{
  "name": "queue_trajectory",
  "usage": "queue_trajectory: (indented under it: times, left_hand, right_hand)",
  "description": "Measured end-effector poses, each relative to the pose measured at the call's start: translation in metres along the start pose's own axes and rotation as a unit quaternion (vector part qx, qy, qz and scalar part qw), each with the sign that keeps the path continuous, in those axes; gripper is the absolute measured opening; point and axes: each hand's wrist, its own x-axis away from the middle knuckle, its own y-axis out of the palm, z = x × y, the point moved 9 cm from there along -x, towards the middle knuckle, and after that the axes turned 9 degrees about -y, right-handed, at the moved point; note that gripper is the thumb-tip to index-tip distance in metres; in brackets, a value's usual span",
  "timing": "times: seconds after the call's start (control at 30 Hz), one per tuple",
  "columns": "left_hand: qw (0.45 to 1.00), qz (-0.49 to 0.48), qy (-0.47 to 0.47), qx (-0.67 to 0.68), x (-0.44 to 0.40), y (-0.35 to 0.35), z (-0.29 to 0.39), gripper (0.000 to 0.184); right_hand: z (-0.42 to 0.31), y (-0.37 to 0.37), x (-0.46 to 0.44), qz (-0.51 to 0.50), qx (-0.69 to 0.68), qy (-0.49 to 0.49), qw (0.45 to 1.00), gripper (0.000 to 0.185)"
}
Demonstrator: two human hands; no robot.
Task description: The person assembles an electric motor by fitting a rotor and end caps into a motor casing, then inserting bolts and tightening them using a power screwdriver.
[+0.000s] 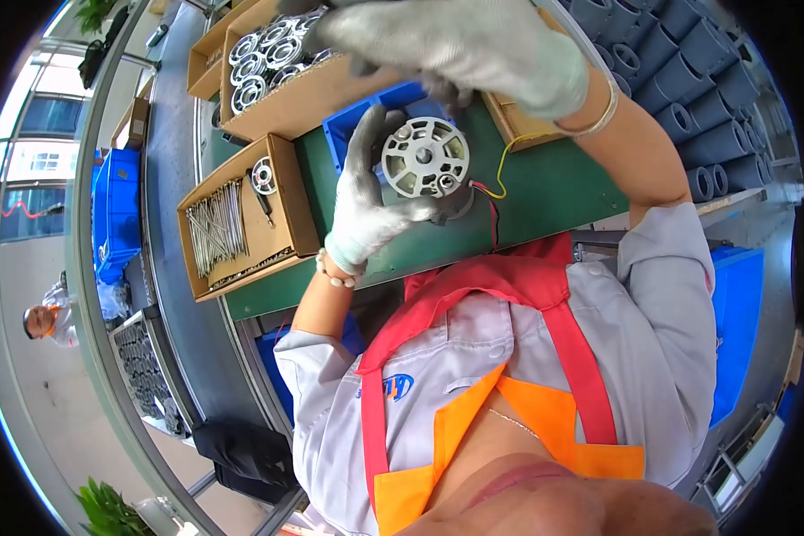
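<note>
Loose leads and a one-handed grip put the motor at risk

The motor (pixel 424 157), with its slotted round end cap facing up, is over the green tabletop (pixel 554 198), beside the blue bin (pixel 334 134). The gloved left hand (pixel 363 219) has it from the side, fingers partly curled round the body and thumb along the near edge. Whether the tabletop takes any of its weight, I cannot tell.

The gloved right hand (pixel 473 54) is above, its fingers reaching towards the cardboard box (pixel 286 96) of metal rings (pixel 283 52). They are blurred and cut by the frame edge, so I cannot tell how far they are open or whether they hold anything.

With only one hand round it, the motor could tilt or slip if the smooth glove loses purchase. The yellow wire (pixel 504 170) loops out near the right forearm; a snag there could strain its connection. A low sweep of that arm might also knock the end cap.
</note>
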Motion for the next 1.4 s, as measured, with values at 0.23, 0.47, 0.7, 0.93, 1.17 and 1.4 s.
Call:
queue_trajectory:
  times: [0.23, 0.47, 0.7, 0.93, 1.17, 1.4]
  left_hand:
    - [0.981, -0.032, -0.025, -0.188, -0.022, -0.017, 0.041, 0.036]
    - [0.882, -0.178, -0.075, -0.430, -0.053, -0.003, 0.072, 0.025]
    - [0.775, -0.118, 0.017, -0.620, -0.042, 0.024, 0.098, 0.026]
    - [0.872, -0.170, -0.028, -0.459, -0.044, 0.009, 0.083, 0.029]
    - [0.868, -0.248, -0.191, -0.386, -0.055, 0.008, 0.055, 0.031]
    - [0.919, -0.213, -0.142, -0.301, -0.057, -0.003, 0.068, 0.016]
  right_hand:
    - [0.013, -0.030, 0.007, 0.031, 0.164, -0.023, 0.986, 0.076]
    - [0.049, -0.059, 0.035, 0.040, 0.386, -0.075, 0.918, 0.075]
    - [0.029, -0.041, 0.042, 0.068, 0.401, -0.053, 0.912, 0.074]
    - [0.014, 0.033, 0.115, -0.130, 0.457, -0.166, 0.864, 0.046]
    - [0.025, 0.036, 0.121, -0.160, 0.462, -0.153, 0.859, 0.039]
    - [0.039, 0.024, 0.117, -0.171, 0.466, -0.073, 0.865, 0.024]
